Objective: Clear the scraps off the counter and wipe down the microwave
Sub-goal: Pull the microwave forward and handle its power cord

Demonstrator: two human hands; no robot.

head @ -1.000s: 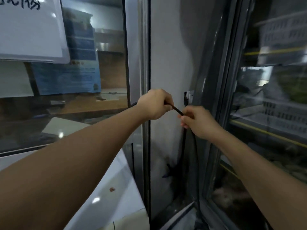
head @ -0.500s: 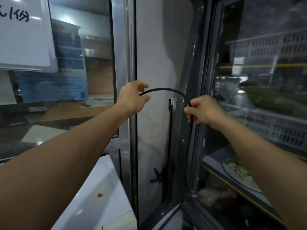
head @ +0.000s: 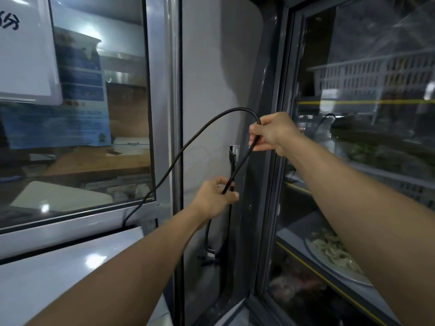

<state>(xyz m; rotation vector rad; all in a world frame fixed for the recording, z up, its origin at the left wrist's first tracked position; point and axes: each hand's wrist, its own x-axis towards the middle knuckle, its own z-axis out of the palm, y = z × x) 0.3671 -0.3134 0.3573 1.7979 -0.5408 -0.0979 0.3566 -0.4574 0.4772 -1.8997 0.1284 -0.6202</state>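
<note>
Before a grey wall (head: 211, 78), the left hand (head: 213, 200) and right hand (head: 274, 134) both pinch a black cable (head: 188, 144).

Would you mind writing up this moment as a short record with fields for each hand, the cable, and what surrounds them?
left hand: left hand pinches the black cable low, in front of the grey panel
right hand: right hand grips the same cable higher up, near the bend of its loop
cable: arches from the right hand down to the left, behind the white appliance top
left side: glass window with posters
right side: glass-door fridge holding baskets and a plate of food
wiping: no cloth in view
</note>
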